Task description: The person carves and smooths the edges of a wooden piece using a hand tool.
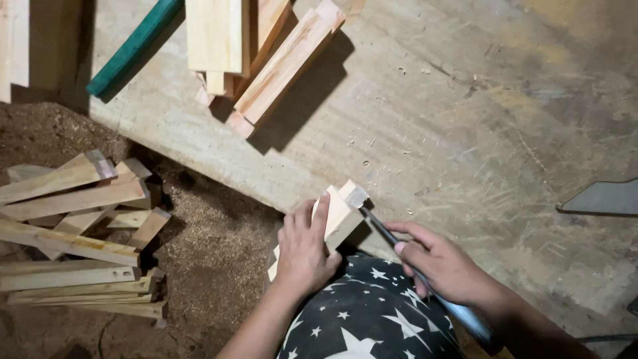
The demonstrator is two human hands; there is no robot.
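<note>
Wooden block (340, 214) at the near workbench (465, 166) edge, gripped by the left hand (304, 249), its notched end touched by the chisel (425, 279) clenched in the right hand (446, 266).

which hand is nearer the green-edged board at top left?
Left. The left hand grips the wood block at the bench edge, below and right of the green-edged board. The right hand, holding a chisel, sits farther right.

Warm dim light from upper left; hard shadows, slight softness.
</note>
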